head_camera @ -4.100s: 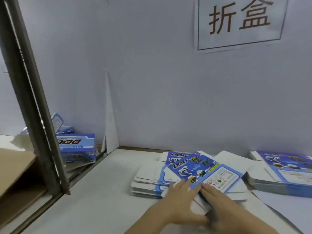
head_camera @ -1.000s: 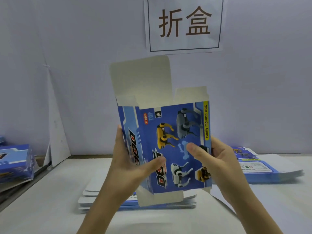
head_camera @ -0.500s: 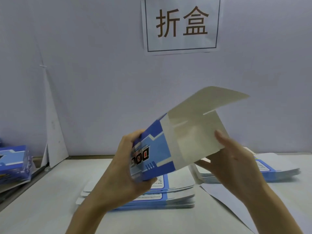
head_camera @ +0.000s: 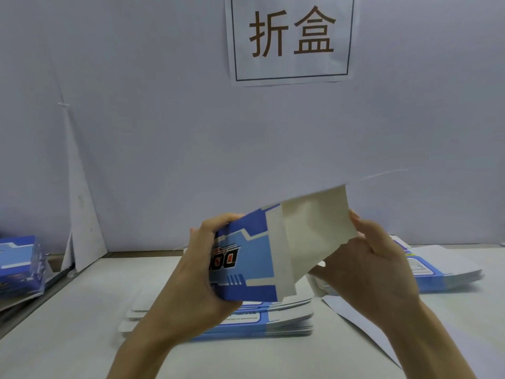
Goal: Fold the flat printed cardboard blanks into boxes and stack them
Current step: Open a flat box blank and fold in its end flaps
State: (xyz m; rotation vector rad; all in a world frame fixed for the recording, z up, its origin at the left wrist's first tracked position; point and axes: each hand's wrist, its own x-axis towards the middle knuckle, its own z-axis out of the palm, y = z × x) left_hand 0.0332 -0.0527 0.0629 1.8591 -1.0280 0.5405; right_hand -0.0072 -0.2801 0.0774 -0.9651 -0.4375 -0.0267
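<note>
Box held above the desk [head_camera: 82,324].
Left hand [head_camera: 196,272] grips the blue box [head_camera: 246,263]; right hand [head_camera: 374,269] fingers [head_camera: 358,222] pinch its white end flap [head_camera: 314,231].

A single camera, worn on the person's head, looked forward and slightly down from the near side of the surface [head_camera: 82,310] toward its far edge, where a pale wall [head_camera: 164,132] rose straight ahead. It faced that wall almost square on, so the printed sign [head_camera: 291,36] sat at the top of the view, right of centre, cropped by the frame. The lens sat close to the work: the left hand [head_camera: 196,272] and right hand [head_camera: 377,269], holding a box [head_camera: 246,258], filled the lower middle, forearms entering from the bottom. The wide angle also took in the surface's left edge and a stack of blanks [head_camera: 442,272] toward the right edge.
</note>
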